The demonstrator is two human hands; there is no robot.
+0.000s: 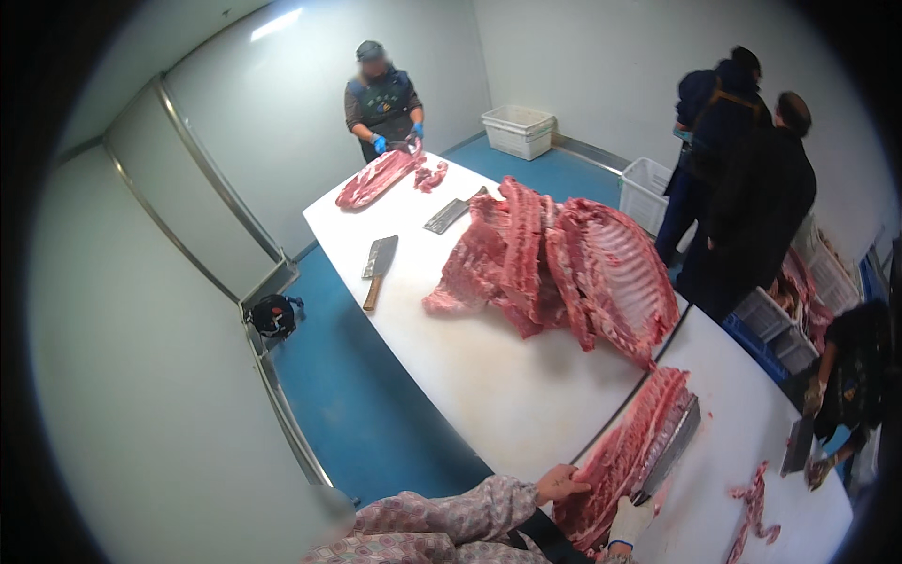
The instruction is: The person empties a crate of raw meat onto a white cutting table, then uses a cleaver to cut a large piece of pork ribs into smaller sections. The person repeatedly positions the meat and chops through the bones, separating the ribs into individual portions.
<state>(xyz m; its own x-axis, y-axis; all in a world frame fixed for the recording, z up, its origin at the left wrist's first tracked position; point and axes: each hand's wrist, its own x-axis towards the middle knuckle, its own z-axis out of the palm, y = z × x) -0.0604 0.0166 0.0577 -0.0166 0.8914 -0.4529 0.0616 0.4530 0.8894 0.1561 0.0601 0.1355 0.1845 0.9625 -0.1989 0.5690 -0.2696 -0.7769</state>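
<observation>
My bare left hand (559, 484), below a patterned sleeve, grips the near left edge of a long slab of raw meat (625, 437) on the white table (507, 404). My right hand (631, 522), in a pale glove, is closed on the handle of a long, wide-bladed knife (669, 446), whose blade lies along the slab's right side. A thin strip of meat (752, 508) lies to the right. Beyond the slab, large rib sections (611, 273) are piled across the table, near two cleavers (379, 258).
A worker in blue gloves (381, 113) handles meat at the far end. Two people (752, 188) stand on the right by white crates (644, 188); another worker (846, 385) holds a cleaver at the table's right edge. A wall (141, 357) runs along the left.
</observation>
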